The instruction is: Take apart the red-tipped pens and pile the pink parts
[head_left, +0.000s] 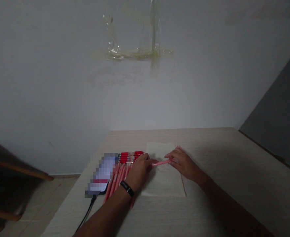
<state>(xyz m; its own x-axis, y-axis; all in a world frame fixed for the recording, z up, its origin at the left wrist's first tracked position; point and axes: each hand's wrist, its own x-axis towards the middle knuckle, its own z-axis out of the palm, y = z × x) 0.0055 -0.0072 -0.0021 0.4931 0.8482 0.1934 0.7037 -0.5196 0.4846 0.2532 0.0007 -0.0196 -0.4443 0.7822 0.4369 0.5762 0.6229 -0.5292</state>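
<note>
A slim pink pen-like stick [161, 163] lies nearly level between my two hands, above a pale sheet [164, 184] on the table. My left hand [143, 164], with a black band on its wrist, grips the stick's left end. The fingers of my right hand [181, 161] pinch its other end. Beside and partly behind my left hand are several pink sticks [115, 179] laid side by side. Just beyond them is a group of red pen-like pieces [127, 157] with clear or silvery parts. A little pink [178, 147] shows at the sheet's far right corner, too small to make out.
A phone [101, 174] with a blurred, lit screen lies left of the sticks, a black cable [87, 212] running from it over the table's left side. The wooden table [209, 141] meets a wall [196, 98] with old clear tape [135, 54]. A dark chair-like object [9, 171] stands at left.
</note>
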